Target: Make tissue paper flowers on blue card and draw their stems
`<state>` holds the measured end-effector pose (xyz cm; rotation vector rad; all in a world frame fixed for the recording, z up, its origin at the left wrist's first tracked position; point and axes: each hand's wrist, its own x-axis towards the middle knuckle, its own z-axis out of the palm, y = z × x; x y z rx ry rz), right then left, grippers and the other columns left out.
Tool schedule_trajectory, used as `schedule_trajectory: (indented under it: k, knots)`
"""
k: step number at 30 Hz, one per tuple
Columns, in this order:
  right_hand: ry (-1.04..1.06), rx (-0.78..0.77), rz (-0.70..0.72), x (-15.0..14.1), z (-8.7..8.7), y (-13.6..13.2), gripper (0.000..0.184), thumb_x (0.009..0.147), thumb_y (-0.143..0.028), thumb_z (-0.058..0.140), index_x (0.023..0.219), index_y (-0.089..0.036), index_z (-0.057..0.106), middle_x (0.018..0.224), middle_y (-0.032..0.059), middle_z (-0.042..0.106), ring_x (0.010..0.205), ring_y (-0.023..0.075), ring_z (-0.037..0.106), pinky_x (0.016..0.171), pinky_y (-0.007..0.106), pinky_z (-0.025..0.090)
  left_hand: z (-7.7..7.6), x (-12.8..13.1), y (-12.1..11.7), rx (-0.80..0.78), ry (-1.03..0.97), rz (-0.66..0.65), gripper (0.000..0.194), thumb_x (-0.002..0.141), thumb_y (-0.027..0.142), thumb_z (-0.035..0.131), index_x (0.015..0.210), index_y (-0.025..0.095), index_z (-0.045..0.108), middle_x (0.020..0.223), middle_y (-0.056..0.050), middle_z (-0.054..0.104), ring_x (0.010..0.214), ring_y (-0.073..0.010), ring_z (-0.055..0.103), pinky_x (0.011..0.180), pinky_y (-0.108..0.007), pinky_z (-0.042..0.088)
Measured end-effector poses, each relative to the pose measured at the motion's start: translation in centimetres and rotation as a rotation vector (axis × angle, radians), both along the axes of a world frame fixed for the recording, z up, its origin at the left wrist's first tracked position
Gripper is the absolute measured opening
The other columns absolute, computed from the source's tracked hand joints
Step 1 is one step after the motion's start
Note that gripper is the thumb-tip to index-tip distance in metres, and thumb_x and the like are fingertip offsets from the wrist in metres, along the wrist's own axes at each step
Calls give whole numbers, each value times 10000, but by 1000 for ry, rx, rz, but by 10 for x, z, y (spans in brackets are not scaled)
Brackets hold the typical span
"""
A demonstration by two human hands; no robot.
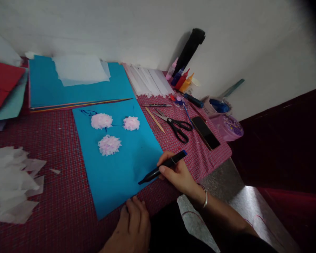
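Note:
My right hand (177, 174) is closed around a black marker (152, 174) with a blue end. Its tip points down and left, close over the lower right part of a blue sheet of paper (131, 158); whether it touches I cannot tell. My left hand (133, 219) lies with fingers stretched out at the sheet's near edge. Three pale pink ruffled paper puffs (109, 145) sit on the upper half of the sheet. Dark blue marker lines (88, 112) show beside them, including a leaf-like outline at the top left corner.
Right of the sheet lie black-handled scissors (175, 124), a wooden stick (155, 120) and a phone (205, 133). Paint bottles (183, 79) stand by the wall. Paper strips (147, 80) and stacked blue sheets (81, 93) lie behind; white cut paper (13, 186) is at left.

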<state>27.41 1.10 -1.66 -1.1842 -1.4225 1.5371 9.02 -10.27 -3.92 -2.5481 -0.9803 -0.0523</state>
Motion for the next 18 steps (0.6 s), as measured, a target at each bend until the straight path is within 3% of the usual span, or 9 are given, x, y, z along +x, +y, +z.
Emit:
schedule_trajectory:
  k: [9, 15, 18]
  knots:
    - [-48, 60, -1, 3, -7, -5, 164, 818, -355, 617, 820, -205, 550, 639, -39, 471, 543, 99, 445, 491, 223, 349, 6, -1, 4, -7, -32, -19, 420, 911, 222, 290, 1057, 24, 630, 991, -170, 701, 891, -282, 649, 773, -401, 461]
    - [-67, 74, 96, 4, -4, -9, 156, 800, -330, 631, 792, -199, 546, 630, -36, 470, 550, 103, 435, 502, 230, 338, 4, 0, 2, -12, -40, -8, 383, 891, 234, 340, 1045, 60, 644, 950, -126, 704, 882, -266, 650, 771, -391, 464]
    - [-17, 48, 56, 6, -4, -9, 189, 814, -369, 628, 810, -199, 547, 625, -40, 477, 540, 101, 448, 500, 228, 344, 5, 0, 2, -14, -29, -8, 367, 880, 243, 366, 1036, 74, 651, 924, -108, 702, 878, -259, 651, 783, -387, 463]
